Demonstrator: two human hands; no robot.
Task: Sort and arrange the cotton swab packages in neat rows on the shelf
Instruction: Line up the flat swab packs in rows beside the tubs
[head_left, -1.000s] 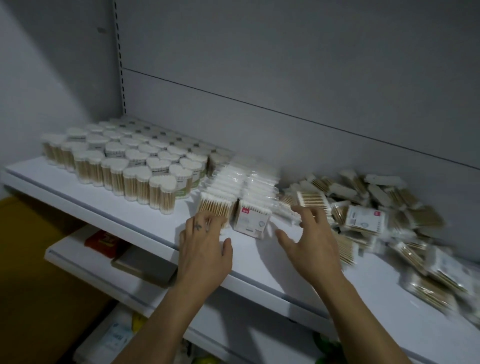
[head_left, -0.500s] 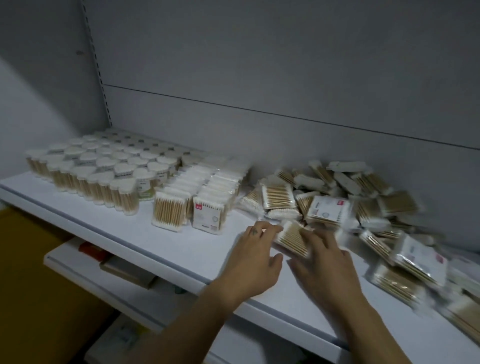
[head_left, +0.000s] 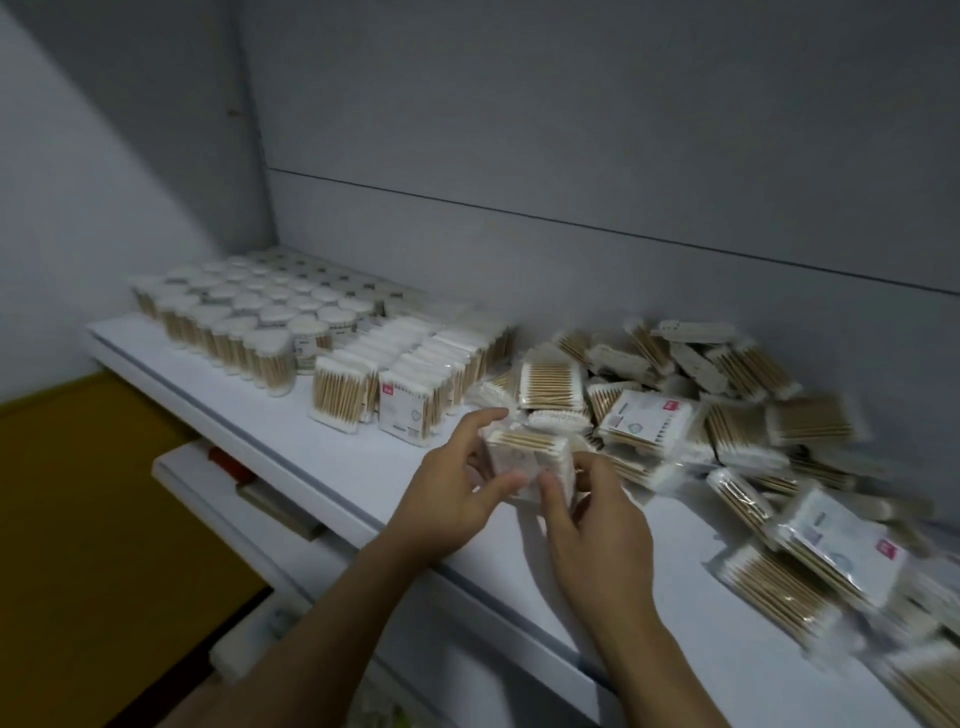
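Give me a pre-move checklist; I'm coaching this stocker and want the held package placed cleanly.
1. Grip on package, left hand and right hand both pinching it: ok.
2. Bare shelf in front of the rows: ok.
3. Rows standing upright, aligned: ok.
4. Package's label facing matches rows: cannot tell, blurred.
5. Loose pile sorted: not ok, jumbled beside rows.

Upright swab pack (head_left: 524, 462) above shelf (head_left: 332, 462)
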